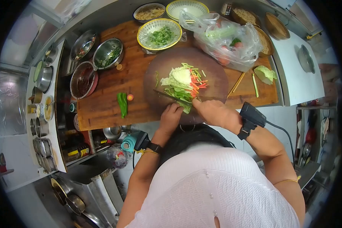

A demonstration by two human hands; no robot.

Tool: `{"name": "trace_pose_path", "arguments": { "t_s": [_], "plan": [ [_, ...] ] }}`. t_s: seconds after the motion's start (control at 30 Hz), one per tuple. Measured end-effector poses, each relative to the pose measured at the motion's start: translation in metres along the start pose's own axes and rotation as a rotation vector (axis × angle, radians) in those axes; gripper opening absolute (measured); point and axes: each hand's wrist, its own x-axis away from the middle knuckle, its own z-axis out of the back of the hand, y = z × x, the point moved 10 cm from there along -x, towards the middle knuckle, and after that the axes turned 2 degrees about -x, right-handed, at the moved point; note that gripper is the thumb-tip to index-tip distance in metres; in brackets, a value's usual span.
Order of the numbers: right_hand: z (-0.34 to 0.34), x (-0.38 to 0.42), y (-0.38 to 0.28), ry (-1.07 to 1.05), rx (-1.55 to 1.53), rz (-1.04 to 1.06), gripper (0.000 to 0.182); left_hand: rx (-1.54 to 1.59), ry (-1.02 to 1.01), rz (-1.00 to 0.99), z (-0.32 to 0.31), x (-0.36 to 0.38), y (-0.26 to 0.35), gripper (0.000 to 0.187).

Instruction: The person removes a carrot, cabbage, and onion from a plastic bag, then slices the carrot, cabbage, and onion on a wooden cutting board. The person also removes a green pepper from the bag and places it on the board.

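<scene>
A round dark chopping board (216, 72) lies on a wooden counter. On it is a pile of cabbage (180, 76), orange carrot sticks (197, 84) and green leaf strips (178, 93). My right hand (212, 111) grips the handle of a knife (167, 95), whose blade lies across the near side of the pile and points left. My left hand (171, 117) sits at the board's near edge. Its curled fingers press on the green leaves (186, 108) beside the blade. Both wrists carry strapped-on devices.
A green pepper (122, 104) and a carrot end (130, 97) lie left of the board. A plastic bag of vegetables (228, 38), chopsticks (237, 81) and a cabbage leaf (265, 74) are at the right. Bowls of greens (159, 34) and metal bowls (107, 53) stand behind.
</scene>
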Motion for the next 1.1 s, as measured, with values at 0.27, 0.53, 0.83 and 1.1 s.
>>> {"name": "trace_pose_path", "arguments": {
  "t_s": [0.27, 0.53, 0.83, 1.1],
  "plan": [
    [-0.025, 0.003, 0.013, 0.085, -0.013, -0.009, 0.020, -0.049, -0.016, -0.021, -0.002, 0.002, 0.002, 0.020],
    [-0.045, 0.008, 0.017, 0.061, -0.074, -0.078, 0.017, -0.001, 0.074, -0.024, 0.001, 0.004, -0.003, 0.017],
    [-0.022, 0.014, 0.008, -0.079, -0.091, -0.089, 0.018, -0.007, 0.110, -0.033, 0.002, 0.004, -0.003, 0.016],
    [-0.018, 0.000, 0.026, 0.093, -0.082, -0.042, 0.014, -0.019, 0.131, 0.008, -0.002, -0.010, -0.005, 0.016]
  ]
}}
